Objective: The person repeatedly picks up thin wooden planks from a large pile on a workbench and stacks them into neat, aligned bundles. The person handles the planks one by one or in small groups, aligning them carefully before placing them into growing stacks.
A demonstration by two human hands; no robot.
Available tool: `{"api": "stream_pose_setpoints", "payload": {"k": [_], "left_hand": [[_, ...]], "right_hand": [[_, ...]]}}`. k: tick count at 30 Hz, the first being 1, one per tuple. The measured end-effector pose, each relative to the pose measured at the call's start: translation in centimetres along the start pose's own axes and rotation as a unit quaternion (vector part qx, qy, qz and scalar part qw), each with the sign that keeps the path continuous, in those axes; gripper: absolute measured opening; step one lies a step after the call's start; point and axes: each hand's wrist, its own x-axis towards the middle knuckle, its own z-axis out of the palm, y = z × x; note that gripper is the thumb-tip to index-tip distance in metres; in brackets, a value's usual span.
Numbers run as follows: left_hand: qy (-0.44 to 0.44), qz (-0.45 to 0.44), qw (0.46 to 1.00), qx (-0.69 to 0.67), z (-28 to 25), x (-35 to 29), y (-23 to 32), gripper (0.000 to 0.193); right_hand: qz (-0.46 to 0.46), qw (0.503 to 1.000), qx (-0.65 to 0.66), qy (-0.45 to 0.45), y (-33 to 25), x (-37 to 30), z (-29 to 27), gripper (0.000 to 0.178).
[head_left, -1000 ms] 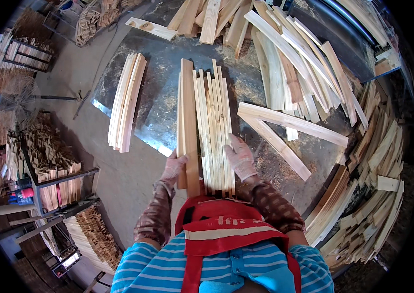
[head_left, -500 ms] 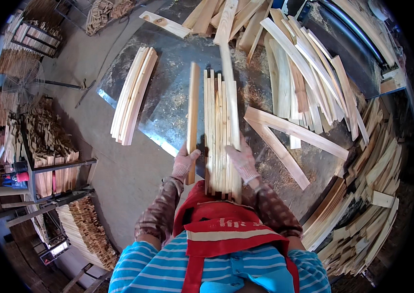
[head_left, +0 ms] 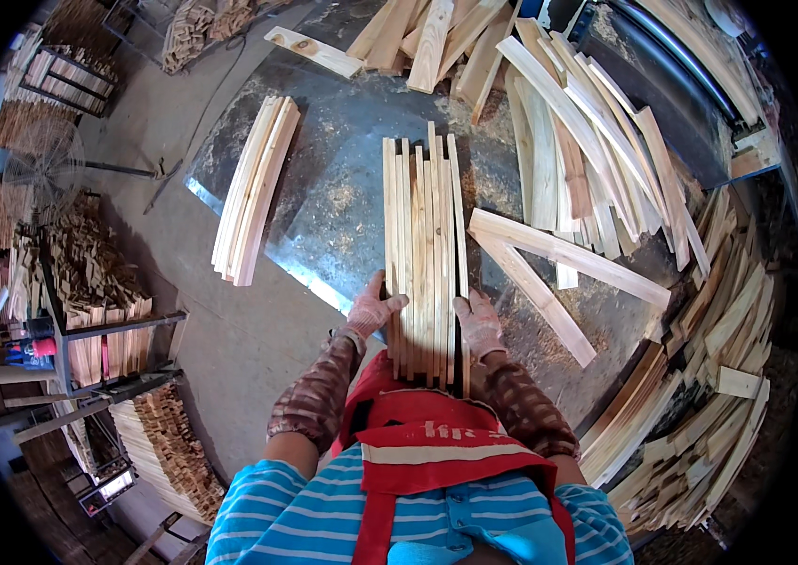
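Observation:
A row of narrow wooden slats lies side by side on the metal tabletop in front of me, their near ends reaching my red apron. The far ends are uneven, with one slat sticking out beyond the others. My left hand, in a pale glove, grips the row's left side near its close end, thumb toward the top. Against the right side is my gloved right hand, closed on the outermost slat, which stands slightly apart from the others at its far part. Fingers under the sides are partly hidden.
A small bundle of slats overhangs the left edge of the metal table. Two crossed boards lie to the right, before a loose heap of boards. More boards lie at the far side. Stacked wood fills the lower right.
The slat in my left hand has come right, against the row. The long slat at my right hand has moved down nearer me and lined up with the others. Both hands now press the row's sides.

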Motion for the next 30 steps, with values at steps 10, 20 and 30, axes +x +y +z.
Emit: {"api": "stream_pose_setpoints", "payload": {"k": [10,20,30], "left_hand": [[0.199,-0.063,0.978,0.010,2.6,-1.7,-0.5,0.081],[0.231,0.033,0.950,0.208,3.5,-1.9,0.2,0.079],[0.105,-0.090,0.951,-0.276,-0.1,-0.2,2.2,0.038]], "right_hand": [[-0.009,0.999,0.027,-0.042,-0.5,-1.0,-2.7,0.058],[-0.003,0.997,0.075,-0.025,3.2,-3.5,-1.7,0.056],[0.008,0.983,0.186,-0.009,1.5,-3.9,-2.3,0.048]]}}
